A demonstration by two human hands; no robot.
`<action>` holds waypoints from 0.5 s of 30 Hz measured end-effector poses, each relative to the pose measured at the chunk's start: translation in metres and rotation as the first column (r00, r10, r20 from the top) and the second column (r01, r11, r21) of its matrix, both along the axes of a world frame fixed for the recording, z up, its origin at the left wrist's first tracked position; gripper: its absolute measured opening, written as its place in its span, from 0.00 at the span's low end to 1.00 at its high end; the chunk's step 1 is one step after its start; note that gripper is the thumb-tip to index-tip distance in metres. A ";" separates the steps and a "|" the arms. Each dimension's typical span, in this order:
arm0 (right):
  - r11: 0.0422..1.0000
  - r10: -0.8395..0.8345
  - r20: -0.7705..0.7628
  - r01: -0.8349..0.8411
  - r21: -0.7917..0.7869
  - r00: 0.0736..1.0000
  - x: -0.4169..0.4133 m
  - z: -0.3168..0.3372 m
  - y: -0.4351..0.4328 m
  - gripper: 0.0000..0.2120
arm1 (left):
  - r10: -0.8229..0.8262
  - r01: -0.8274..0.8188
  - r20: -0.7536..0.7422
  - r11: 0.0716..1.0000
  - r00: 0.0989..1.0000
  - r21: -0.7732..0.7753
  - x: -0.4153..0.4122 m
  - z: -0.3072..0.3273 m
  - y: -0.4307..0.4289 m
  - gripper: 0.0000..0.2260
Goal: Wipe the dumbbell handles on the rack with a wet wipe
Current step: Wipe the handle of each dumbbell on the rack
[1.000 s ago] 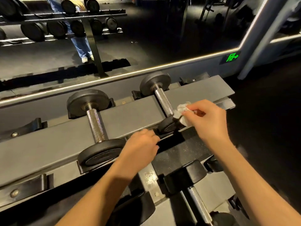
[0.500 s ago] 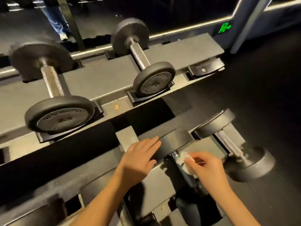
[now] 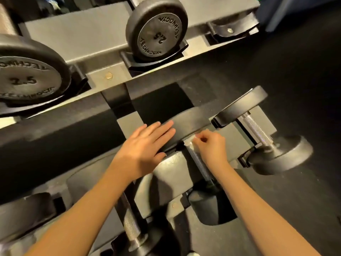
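the left hand lies flat, fingers straight and released, on the black round far head of a dumbbell on the lower tier of the grey metal rack. it looks placed there to stop the dumbbell rolling in its cradle while the other hand rubs.

the right hand is curled, its thumb and fingertips pinching a small white wet wipe against the far end of that dumbbell's knurled steel handle, just beside the head the left hand steadies. only a pale edge of the wipe shows; the rest is hidden under the fingers. blur softens it, so i cannot tell whether it wraps the bar or presses one side.

beginning at the far end makes sense. one pull toward the near black head would cover the whole bar, and the bare knurling on the near side looks not yet wiped.

to the right, a second steel handle sits cradled between its own black heads, with neither hand on it. on the upper tier, farther off, stands a black dumbbell head stamped 2.5, with a matching stamped head at the left edge. near left, a third steel handle shows.
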State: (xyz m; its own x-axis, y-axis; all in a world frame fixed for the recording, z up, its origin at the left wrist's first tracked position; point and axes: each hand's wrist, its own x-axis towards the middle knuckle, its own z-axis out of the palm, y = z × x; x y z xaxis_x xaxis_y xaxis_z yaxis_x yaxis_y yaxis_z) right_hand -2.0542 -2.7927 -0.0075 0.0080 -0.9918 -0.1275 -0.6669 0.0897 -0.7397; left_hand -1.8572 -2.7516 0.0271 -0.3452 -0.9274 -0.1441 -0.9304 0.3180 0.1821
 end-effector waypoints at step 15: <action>0.991 0.121 -0.051 -0.118 0.066 0.991 -0.015 0.001 0.009 0.07 | -0.024 0.025 0.008 0.997 1.000 -0.069 0.003 -0.008 0.001 0.32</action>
